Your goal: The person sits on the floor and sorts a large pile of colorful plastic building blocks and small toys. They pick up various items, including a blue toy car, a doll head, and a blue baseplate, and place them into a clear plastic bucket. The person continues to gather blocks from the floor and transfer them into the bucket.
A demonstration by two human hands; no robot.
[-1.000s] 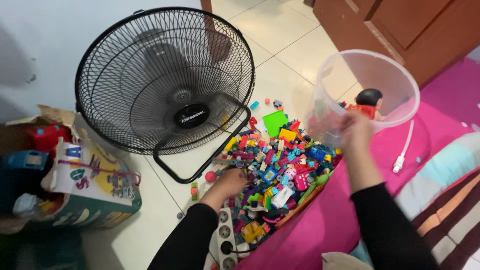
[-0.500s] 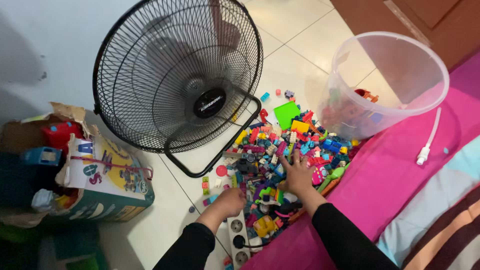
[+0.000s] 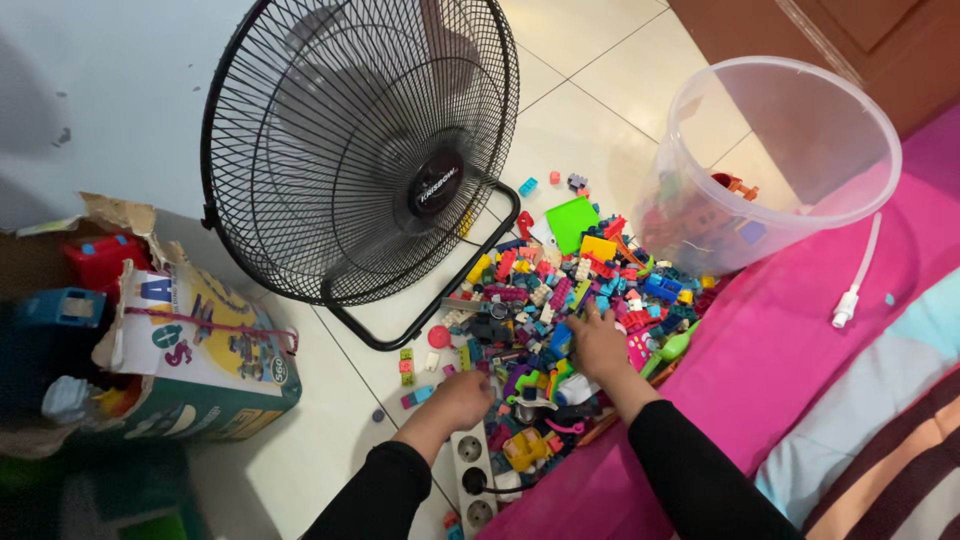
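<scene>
A pile of small colourful toy bricks (image 3: 560, 300) lies on the tiled floor between a fan and a pink mattress. My right hand (image 3: 598, 342) rests on the pile with fingers curled down over bricks near its middle. My left hand (image 3: 462, 397) is closed at the pile's near left edge, beside a white power strip (image 3: 470, 470); what it holds is hidden. A clear plastic bucket (image 3: 800, 130) lies tilted at the pile's far right with several bricks and a toy inside.
A black floor fan (image 3: 360, 150) stands close behind the pile, its base bar along the bricks. A torn cardboard box (image 3: 190, 350) with toys sits left. The pink mattress (image 3: 800, 330) with a white cable (image 3: 855, 290) borders the right.
My right hand came back from the bucket to the pile a second ago and has now curled its fingers onto the bricks. My left hand shifted slightly nearer along the pile's edge.
</scene>
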